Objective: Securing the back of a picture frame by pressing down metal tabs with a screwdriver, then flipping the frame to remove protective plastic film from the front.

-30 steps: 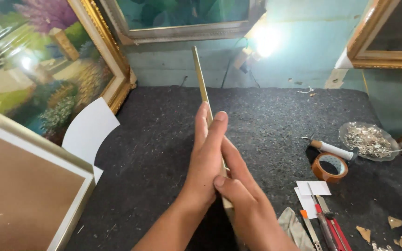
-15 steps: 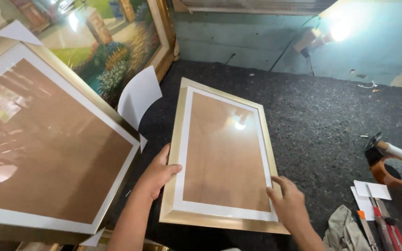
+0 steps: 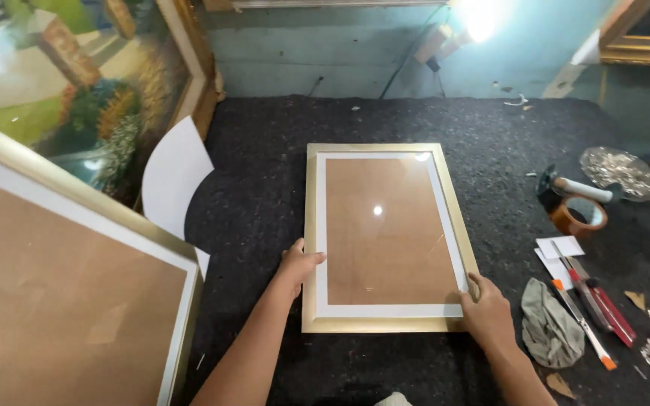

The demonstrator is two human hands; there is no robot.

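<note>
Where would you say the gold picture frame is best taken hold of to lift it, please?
Probably by its two long side rails: the gold picture frame lies flat, so come in from either side, much as the left hand and right hand sit near its bottom corners.

Two bare forearms, no sleeves showing. Left hand (image 3: 299,265) and right hand (image 3: 486,312) without gloves, rings, watch or wristbands. Short nails; finer detail too small to tell.

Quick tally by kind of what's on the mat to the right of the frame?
Tape roll: 1
Cloth: 1
Paper slips: 2
Long tools with red or orange on them: 3
Total: 7
</note>
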